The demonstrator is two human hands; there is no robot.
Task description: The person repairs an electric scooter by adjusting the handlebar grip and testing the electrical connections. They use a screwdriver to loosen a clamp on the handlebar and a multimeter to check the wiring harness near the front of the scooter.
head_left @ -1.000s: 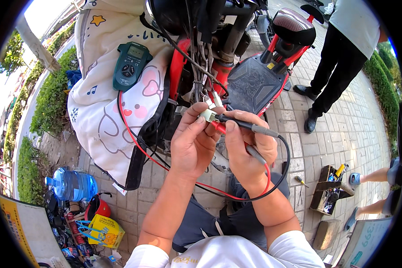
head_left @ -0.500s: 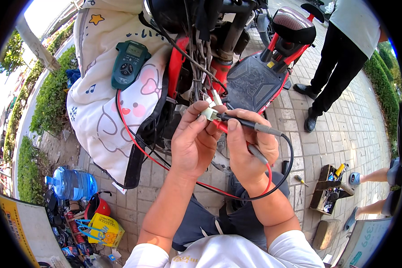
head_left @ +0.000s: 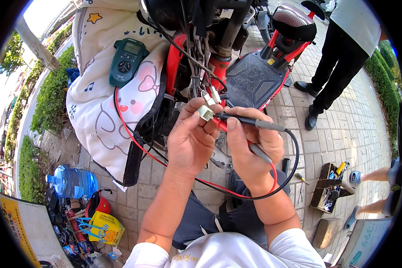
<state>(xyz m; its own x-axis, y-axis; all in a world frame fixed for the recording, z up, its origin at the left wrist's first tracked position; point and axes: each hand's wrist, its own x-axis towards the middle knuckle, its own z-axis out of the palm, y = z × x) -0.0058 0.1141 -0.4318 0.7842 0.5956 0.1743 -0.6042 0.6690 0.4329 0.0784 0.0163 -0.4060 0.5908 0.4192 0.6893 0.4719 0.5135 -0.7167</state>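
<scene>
My left hand (head_left: 193, 138) pinches a white plastic wire connector (head_left: 205, 112) between thumb and fingers. In my right hand (head_left: 254, 143) are two multimeter probes, a black probe (head_left: 250, 120) and a red probe (head_left: 219, 123). Their tips point at the open face of the connector; whether they touch its metal pins I cannot tell. Just beyond, more white connectors (head_left: 214, 94) hang from the wiring bundle. A dark green multimeter (head_left: 127, 61) lies on a white padded cover, its red and black leads running to the probes.
A red electric scooter (head_left: 254, 80) stands ahead, with loose cables at its front. The padded cover (head_left: 107, 120) drapes over its left side. A tool box (head_left: 330, 187) and screwdriver (head_left: 301, 178) are at right. A water jug (head_left: 73, 182) and yellow bag (head_left: 106, 228) sit left. People stand at right.
The probe tips have drawn slightly back from the connector, and more of its pins show. My left hand has moved slightly left and my right hand slightly right.
</scene>
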